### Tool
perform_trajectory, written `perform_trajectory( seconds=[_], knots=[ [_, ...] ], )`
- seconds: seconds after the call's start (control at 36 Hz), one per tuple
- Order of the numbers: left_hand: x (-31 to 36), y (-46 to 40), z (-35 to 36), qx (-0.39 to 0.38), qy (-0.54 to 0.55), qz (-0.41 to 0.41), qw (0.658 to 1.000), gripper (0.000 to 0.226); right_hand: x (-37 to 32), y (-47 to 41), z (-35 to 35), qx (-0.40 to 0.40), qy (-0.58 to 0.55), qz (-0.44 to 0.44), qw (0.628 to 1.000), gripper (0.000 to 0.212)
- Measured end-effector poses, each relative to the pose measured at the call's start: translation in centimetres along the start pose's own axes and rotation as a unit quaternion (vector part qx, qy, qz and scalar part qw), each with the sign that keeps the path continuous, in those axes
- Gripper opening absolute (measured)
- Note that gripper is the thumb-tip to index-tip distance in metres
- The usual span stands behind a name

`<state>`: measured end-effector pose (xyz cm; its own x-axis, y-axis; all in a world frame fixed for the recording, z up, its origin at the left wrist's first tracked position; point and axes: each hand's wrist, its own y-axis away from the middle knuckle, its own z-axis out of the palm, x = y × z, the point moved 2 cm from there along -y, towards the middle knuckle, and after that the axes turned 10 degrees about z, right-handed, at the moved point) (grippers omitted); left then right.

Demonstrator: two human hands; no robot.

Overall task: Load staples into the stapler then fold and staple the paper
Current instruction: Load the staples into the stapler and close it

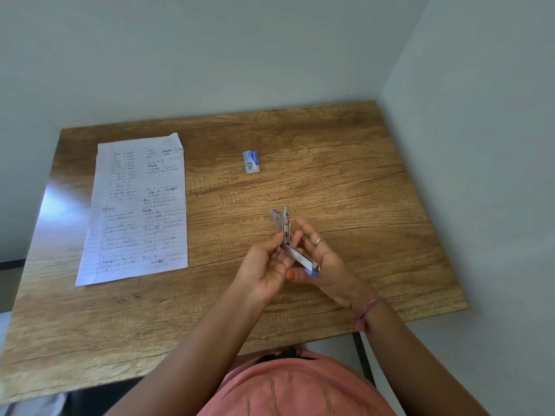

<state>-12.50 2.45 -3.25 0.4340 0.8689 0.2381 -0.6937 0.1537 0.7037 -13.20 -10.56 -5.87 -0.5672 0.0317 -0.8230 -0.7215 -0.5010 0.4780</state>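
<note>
Just below the centre of the frame, both hands hold a small stapler (295, 250) swung open above the wooden table (345, 181). The left hand (267, 265) pinches the upright metal magazine between thumb and fingers. The right hand (324, 259) cradles the lower blue-tipped part in its curled fingers, seemingly gripping it, though the view there is blurred. A staple box (251, 162) lies on the table above centre, well apart from the hands. The handwritten lined paper (138, 208) lies flat at centre left.
</note>
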Motion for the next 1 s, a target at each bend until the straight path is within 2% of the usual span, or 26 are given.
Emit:
perform_trajectory(
  seconds=[0.08, 0.19, 0.31, 0.42, 0.53, 0.67, 0.89, 1.0],
  knots=[
    [-0.1, 0.0, 0.1, -0.001, -0.017, 0.005, 1.000, 0.034, -0.3, 0.0, 0.0, 0.008, -0.024, -0.006, 1.000, 0.099],
    [0.0, -0.1, 0.2, -0.007, -0.017, 0.013, 1.000, 0.038, -0.5, -0.2, -0.1, 0.016, -0.072, -0.010, 0.997, 0.113],
    [0.1, 0.0, 0.5, -0.033, -0.020, 0.020, 0.999, 0.032, -0.6, -0.7, -0.1, -0.002, -0.137, -0.014, 0.990, 0.117],
    [0.2, 0.1, 0.4, -0.063, -0.071, 0.033, 0.995, 0.025, -1.2, -1.2, -0.3, -0.010, -0.218, -0.015, 0.976, 0.102],
    [0.0, 0.2, 0.2, -0.089, -0.136, 0.043, 0.986, 0.031, -1.9, -1.9, -0.9, 0.012, -0.203, -0.038, 0.978, 0.077],
    [-0.1, 0.5, 0.2, -0.086, -0.163, 0.056, 0.981, 0.020, -2.6, -2.4, -0.7, 0.016, -0.175, -0.040, 0.984, 0.077],
    [0.0, 0.8, 0.0, -0.092, -0.222, 0.086, 0.967, 0.025, -2.8, -3.5, -0.4, 0.026, -0.164, 0.003, 0.986, 0.077],
    [-0.1, 0.6, -0.2, -0.079, -0.263, 0.101, 0.956, 0.023, -2.7, -3.8, -0.5, 0.040, -0.164, 0.019, 0.985, 0.059]
  ],
)
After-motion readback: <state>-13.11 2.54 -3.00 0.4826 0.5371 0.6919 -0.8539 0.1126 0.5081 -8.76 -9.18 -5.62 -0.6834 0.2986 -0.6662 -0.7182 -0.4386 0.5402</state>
